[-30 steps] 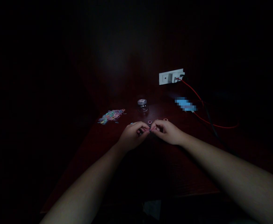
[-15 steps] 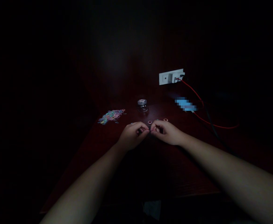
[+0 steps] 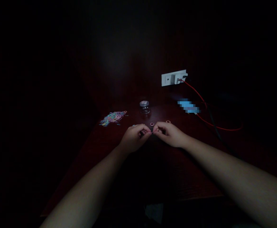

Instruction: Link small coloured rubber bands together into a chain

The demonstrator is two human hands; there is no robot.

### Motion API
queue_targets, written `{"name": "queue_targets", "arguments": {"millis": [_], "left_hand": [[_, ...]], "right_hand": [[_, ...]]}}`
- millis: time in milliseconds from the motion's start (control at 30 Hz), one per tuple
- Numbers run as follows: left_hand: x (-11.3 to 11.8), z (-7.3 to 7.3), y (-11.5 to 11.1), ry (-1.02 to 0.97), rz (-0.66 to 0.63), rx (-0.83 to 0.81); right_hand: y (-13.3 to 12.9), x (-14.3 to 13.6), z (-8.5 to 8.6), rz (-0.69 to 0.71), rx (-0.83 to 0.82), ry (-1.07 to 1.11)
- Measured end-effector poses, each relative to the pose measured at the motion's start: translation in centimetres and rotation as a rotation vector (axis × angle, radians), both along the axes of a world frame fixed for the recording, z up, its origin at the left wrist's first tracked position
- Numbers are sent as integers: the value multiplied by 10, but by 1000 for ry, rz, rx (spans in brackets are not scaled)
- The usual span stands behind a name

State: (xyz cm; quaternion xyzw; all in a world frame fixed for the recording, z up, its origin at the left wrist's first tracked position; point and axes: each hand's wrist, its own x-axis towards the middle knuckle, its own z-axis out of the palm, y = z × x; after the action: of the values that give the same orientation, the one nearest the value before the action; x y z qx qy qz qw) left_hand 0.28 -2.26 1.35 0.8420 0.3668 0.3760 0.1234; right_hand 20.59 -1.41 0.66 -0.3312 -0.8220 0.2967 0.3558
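My left hand (image 3: 136,137) and my right hand (image 3: 167,134) meet over the dark table, thumb pinched against fingers on both. Between the two pinches a tiny thin strand (image 3: 152,132) shows, most likely a small hair tie; its full shape is hidden by the fingertips. Just beyond the fingers lies a pink hair tie (image 3: 152,124). An orange hair tie (image 3: 168,122) rests behind my right hand, and a pale one (image 3: 133,125) is partly covered by my left. Farther left is a heap of many-coloured hair ties (image 3: 113,118).
A small clear jar (image 3: 144,107) with a lid stands behind the hands. At the right, a blurred blue object (image 3: 188,106) has a red cable (image 3: 220,127) running to a charger (image 3: 177,78) in the wall socket (image 3: 167,79). The table's front edge (image 3: 195,199) is near me.
Both hands stay almost in place. The thin strand between the fingertips now shows more plainly, and the right fingers have shifted very slightly.
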Motion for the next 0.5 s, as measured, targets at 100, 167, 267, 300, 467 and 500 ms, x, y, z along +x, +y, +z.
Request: {"name": "queue_targets", "arguments": {"millis": [100,167,267,300,467,500], "left_hand": [[0,0,0,-3,1,-8],[0,-1,0,-6,-3,-11],[0,-1,0,1,-23,-15],[0,-1,-1,5,-29,-15],[-1,-2,0,23,-63,-7],[-2,-2,0,29,-70,-2]], "right_hand": [[0,0,0,-9,10,-15],[1,0,1,-15,12,-9],[1,0,1,-15,2,2],[1,0,1,-15,-1,6],[2,-1,0,-18,-13,23],[2,-1,0,-16,-17,24]]}}
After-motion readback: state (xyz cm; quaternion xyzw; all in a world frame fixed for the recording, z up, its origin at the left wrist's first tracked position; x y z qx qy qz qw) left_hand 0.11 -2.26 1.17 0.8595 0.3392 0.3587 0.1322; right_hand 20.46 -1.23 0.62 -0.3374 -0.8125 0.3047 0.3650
